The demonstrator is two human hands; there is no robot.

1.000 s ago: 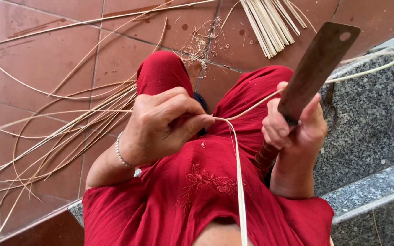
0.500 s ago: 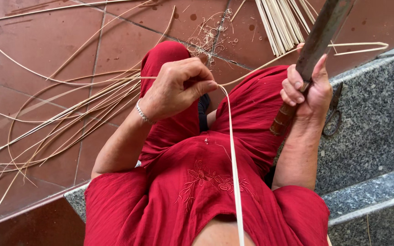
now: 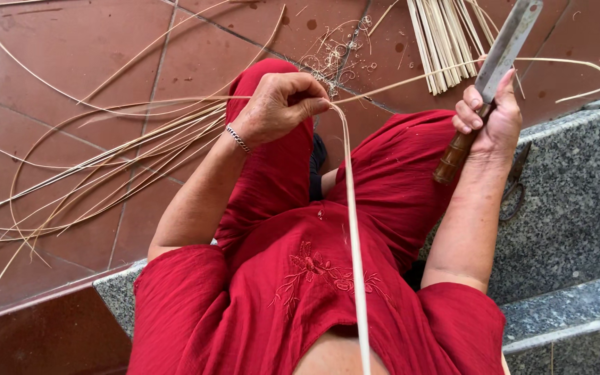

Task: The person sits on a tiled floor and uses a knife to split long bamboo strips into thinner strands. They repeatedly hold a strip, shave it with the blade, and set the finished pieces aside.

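Note:
My left hand [image 3: 280, 105], with a silver bracelet on the wrist, pinches a long pale cane strip [image 3: 353, 229] above my red-trousered knees. The strip bends at my fingers: one part runs down over my red shirt, the other runs right toward the blade. My right hand [image 3: 489, 118] grips the brown wooden handle of a flat-bladed knife [image 3: 503, 50], held upright with the blade pointing up and away. The blade touches the strip near its upper part.
Many long cane strips [image 3: 105, 167] lie fanned across the red tile floor [image 3: 50, 76] at left. A bundle of straight pale sticks [image 3: 442, 42] lies at the top. Fine shavings [image 3: 335, 52] sit between them. I sit on grey granite steps [image 3: 571, 208].
Both hands have moved up and away from my body, the left hand sliding further along the strip. The knife has risen and tilted more upright.

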